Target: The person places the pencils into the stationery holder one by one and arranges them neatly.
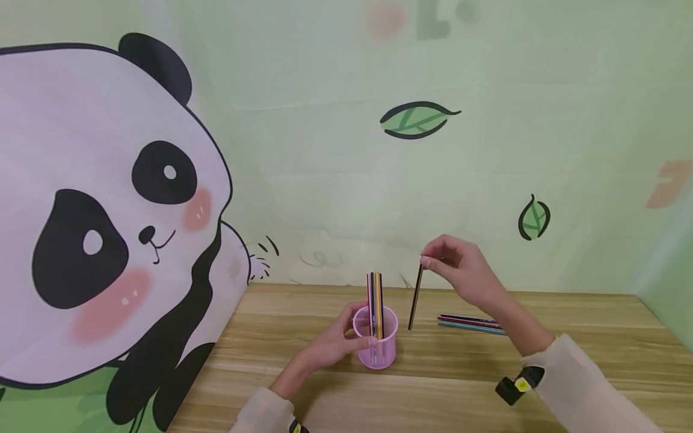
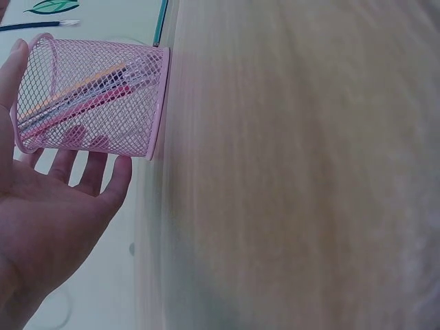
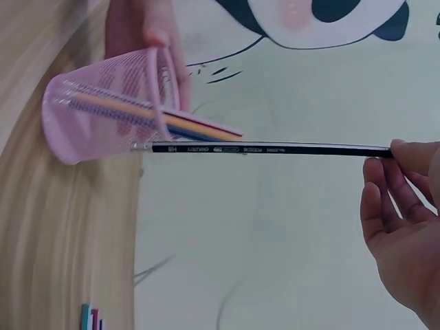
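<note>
A pink mesh pencil cup (image 1: pixel 387 355) stands upright on the wooden table, holding several pencils (image 1: pixel 375 300) that rise above its rim. My left hand (image 1: pixel 337 341) grips the cup from the left, its fingers round the mesh and the thumb on the near side. Between thumb and fingertips, my right hand (image 1: pixel 460 270) pinches a black pencil (image 1: pixel 415 299) near its upper end. That pencil hangs nearly upright, just right of the cup and apart from it in the head view. In the right wrist view, the silver-coloured end of the black pencil (image 3: pixel 275 149) points away from the hand.
Several pencils (image 1: pixel 468 323), dark, red and light blue, lie together on the table (image 1: pixel 433 397), partly behind the right forearm. A pale green wall covering (image 1: pixel 325 150) rises at the table's back edge, with a large panda (image 1: pixel 162 270) printed at left.
</note>
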Motion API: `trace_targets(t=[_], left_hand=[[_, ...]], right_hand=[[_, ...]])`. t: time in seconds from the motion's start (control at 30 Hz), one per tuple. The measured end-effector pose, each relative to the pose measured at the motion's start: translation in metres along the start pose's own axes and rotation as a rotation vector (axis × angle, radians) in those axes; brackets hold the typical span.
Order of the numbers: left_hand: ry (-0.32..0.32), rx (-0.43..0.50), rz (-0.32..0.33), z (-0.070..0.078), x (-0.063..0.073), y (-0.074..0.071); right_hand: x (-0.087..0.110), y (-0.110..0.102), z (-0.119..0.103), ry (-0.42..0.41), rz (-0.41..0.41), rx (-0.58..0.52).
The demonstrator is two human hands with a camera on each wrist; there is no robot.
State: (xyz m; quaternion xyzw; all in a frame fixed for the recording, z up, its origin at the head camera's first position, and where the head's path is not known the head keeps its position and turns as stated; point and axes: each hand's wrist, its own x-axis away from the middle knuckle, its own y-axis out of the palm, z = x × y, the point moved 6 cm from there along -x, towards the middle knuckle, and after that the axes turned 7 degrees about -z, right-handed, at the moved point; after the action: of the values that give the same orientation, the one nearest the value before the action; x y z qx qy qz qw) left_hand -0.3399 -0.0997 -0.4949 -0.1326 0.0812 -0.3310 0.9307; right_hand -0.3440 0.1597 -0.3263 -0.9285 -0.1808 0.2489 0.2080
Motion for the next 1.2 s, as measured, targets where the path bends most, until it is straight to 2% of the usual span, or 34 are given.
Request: trace_targets(t=[0.17,0.33,0.6,0.83,1.2], left_hand=[[-0.006,0.000,-0.001,-0.003,-0.001,0.000],[-0.006,0.004,-0.004,-0.004,-0.001,0.000],[0.017,0.011,-0.009,0.000,0.000,-0.001],[-0.002,-0.007,-0.008,0.000,0.000,0.000],[-0.022,-0.008,-0.001,-0.001,0.001,0.000]], right_hand=[[-0.003,0.000,-0.017,-0.043,0.053,-0.041],[-0.006,0.012,-0.022,-0.051,0.042,-0.085],[-0.010,0.048,-0.008,-0.028,-0.030,-0.104],[-0.008,0.078,0.007,-0.010,-0.097,-0.101],[-0.012,0.097,0.017,0.034,-0.139,-0.090]])
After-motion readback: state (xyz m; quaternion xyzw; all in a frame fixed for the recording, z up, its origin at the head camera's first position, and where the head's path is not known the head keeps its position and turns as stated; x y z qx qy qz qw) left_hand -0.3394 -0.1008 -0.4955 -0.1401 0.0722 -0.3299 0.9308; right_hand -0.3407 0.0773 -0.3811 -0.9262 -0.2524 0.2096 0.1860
